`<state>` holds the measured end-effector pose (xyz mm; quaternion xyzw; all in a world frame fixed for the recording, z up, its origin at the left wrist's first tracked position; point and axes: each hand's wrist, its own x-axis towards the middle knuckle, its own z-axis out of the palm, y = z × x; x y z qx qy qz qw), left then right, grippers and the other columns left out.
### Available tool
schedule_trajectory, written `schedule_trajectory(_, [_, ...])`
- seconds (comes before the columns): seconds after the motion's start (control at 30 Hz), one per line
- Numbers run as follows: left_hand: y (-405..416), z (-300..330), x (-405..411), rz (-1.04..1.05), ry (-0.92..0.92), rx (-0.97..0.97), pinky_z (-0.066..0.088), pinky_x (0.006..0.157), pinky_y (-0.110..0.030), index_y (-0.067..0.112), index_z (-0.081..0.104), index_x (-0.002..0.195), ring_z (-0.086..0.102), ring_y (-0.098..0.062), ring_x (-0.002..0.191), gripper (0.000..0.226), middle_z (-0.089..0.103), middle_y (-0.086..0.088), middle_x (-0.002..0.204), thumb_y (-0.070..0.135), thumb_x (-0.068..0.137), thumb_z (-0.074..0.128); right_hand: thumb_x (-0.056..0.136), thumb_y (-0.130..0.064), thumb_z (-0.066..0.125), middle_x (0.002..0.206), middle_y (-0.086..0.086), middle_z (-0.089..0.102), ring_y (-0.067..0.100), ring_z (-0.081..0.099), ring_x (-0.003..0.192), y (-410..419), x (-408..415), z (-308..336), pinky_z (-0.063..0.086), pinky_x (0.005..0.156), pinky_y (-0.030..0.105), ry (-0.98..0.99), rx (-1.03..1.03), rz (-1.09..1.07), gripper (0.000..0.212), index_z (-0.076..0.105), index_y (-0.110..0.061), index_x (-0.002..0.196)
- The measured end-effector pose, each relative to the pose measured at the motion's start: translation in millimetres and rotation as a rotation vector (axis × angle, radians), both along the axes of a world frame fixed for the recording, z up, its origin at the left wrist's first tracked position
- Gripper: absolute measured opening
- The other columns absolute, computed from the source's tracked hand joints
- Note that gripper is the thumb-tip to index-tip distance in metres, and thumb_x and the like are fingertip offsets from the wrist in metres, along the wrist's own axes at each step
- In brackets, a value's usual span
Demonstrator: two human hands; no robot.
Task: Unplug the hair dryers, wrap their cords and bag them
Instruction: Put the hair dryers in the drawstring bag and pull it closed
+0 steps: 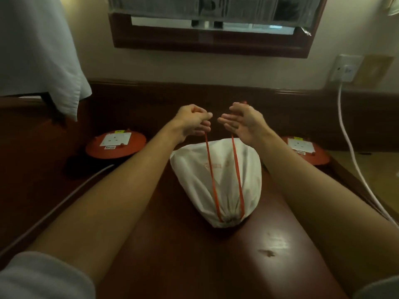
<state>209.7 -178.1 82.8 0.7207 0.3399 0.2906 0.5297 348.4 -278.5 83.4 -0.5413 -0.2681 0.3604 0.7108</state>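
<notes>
A white drawstring bag lies bulging on the dark wooden table, its gathered mouth toward me. Two red drawstrings run from the mouth up over the bag to my hands. My left hand pinches the left string with curled fingers. My right hand holds the right string, which passes through its loosely curled fingers. Both hands hover above the bag's far end, close together. What the bag contains is hidden.
Two round red extension reels, one at left and one at right, sit on the table. A pale cord runs from a wall socket down the right side. Another cord crosses the left. A white cloth hangs at upper left.
</notes>
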Motion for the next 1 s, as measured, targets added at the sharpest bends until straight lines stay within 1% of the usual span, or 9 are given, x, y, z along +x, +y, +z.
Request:
schedule_trajectory(0.17, [5.3,-34.7,11.9,-0.015,0.033,0.054,0.06,0.076,-0.028,0.023,0.027,0.158,0.072,-0.016,0.097,0.069,0.065,-0.01,0.127,0.021,0.1,0.065,0.096,-0.01,0.062,0.116,0.018,0.067,0.026,0.075,0.096,16.2,8.6,-33.6,0.061,0.086,0.04,-0.292,-0.114,-0.024,0.066,0.031,-0.017,0.153])
schedule_trajectory(0.27, [-3.9,-51.2,6.9,-0.039,0.12,0.296,0.057,0.097,-0.041,0.034,0.025,0.159,0.068,-0.02,0.112,0.069,0.068,-0.007,0.129,0.03,0.101,0.062,0.097,-0.015,0.06,0.132,0.011,0.06,0.021,0.066,0.112,9.4,4.6,-48.8,0.055,0.093,0.031,-0.759,-0.264,-0.039,0.054,0.044,-0.017,0.148])
schedule_trajectory(0.37, [-19.8,-73.2,1.9,0.039,0.497,0.698,0.034,0.116,-0.048,0.033,0.034,0.156,0.043,-0.029,0.141,0.055,0.051,-0.006,0.15,0.047,0.105,0.048,0.101,-0.033,0.05,0.153,0.006,0.045,0.026,0.041,0.14,2.5,4.6,-76.7,0.037,0.11,0.039,-1.375,-0.549,-0.03,0.047,0.048,-0.021,0.146])
schedule_trajectory(0.43, [-25.4,-92.9,1.1,0.077,0.714,0.733,0.014,0.123,-0.053,0.027,0.027,0.159,0.021,-0.035,0.153,0.061,0.031,-0.012,0.164,0.056,0.106,0.03,0.104,-0.041,0.039,0.164,0.005,0.027,0.03,0.021,0.152,-0.4,9.0,-99.1,0.024,0.12,0.049,-1.581,-0.694,0.04,0.052,0.037,-0.022,0.152])
schedule_trajectory(0.5, [-27.3,-113.5,0.3,0.082,0.796,0.725,-0.003,0.125,-0.054,0.023,0.019,0.162,0.0,-0.036,0.158,0.067,0.011,-0.014,0.171,0.059,0.106,0.02,0.106,-0.044,0.03,0.169,0.002,0.008,0.029,0.002,0.156,-2.2,15.3,-115.4,0.011,0.123,0.051,-1.561,-0.74,0.082,0.057,0.023,-0.023,0.158])
schedule_trajectory(0.57, [-24.4,-124.8,1.4,0.087,0.769,0.753,-0.009,0.126,-0.053,0.025,0.016,0.163,-0.008,-0.032,0.159,0.069,0.005,-0.011,0.172,0.061,0.105,0.019,0.106,-0.046,0.026,0.17,0.0,-0.001,0.027,-0.008,0.156,-2.2,19.3,-122.4,0.005,0.124,0.051,-1.491,-0.733,0.066,0.059,0.014,-0.024,0.16])
schedule_trajectory(0.77, [-5.0,-127.5,11.6,0.068,0.737,0.826,-0.003,0.127,-0.052,0.027,0.024,0.161,0.003,-0.03,0.158,0.064,0.014,-0.008,0.171,0.059,0.105,0.024,0.107,-0.043,0.023,0.169,0.001,-0.008,0.026,-0.016,0.154,5.8,18.2,-125.1,-0.002,0.123,0.05,-1.41,-0.765,0.038,0.06,0.009,-0.022,0.161])
schedule_trajectory(0.9, [2.4,-119.6,16.7,0.034,0.708,0.799,0.002,0.127,-0.051,0.029,0.028,0.159,0.018,-0.03,0.154,0.062,0.029,-0.008,0.166,0.059,0.104,0.025,0.105,-0.05,0.034,0.17,-0.001,0.002,0.022,-0.008,0.156,4.5,22.6,-114.3,0.002,0.124,0.05,-1.243,-0.669,0.052,0.061,0.021,-0.026,0.159])
schedule_trajectory(1.0, [6.9,-97.2,9.9,-0.016,0.571,0.606,-0.002,0.128,-0.049,0.032,0.016,0.163,0.016,-0.03,0.156,0.071,0.028,-0.008,0.167,0.067,0.102,0.022,0.102,-0.046,0.048,0.162,0.0,0.033,0.016,0.024,0.152,-21.2,16.9,-93.8,0.024,0.123,0.042,-0.773,-0.327,-0.088,0.055,0.04,-0.026,0.153])
